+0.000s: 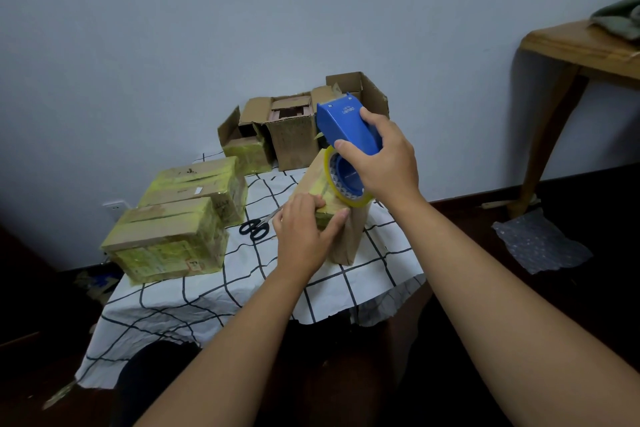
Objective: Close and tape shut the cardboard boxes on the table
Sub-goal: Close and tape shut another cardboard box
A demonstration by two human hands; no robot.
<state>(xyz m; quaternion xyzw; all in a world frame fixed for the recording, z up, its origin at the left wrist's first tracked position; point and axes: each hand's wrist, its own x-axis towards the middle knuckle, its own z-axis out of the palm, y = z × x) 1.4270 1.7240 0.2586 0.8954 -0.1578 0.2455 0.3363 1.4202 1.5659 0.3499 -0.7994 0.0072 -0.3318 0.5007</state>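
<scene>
The left hand (304,232) hides the near top edge of the tall box (341,236); the tape dispenser (346,130) covers part of 1 open box (363,90); the wooden table (581,48) is cut off at the right edge.

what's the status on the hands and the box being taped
Right hand grips blue tape dispenser. Left hand holds box top. Scissors lie beside, clear.
</scene>
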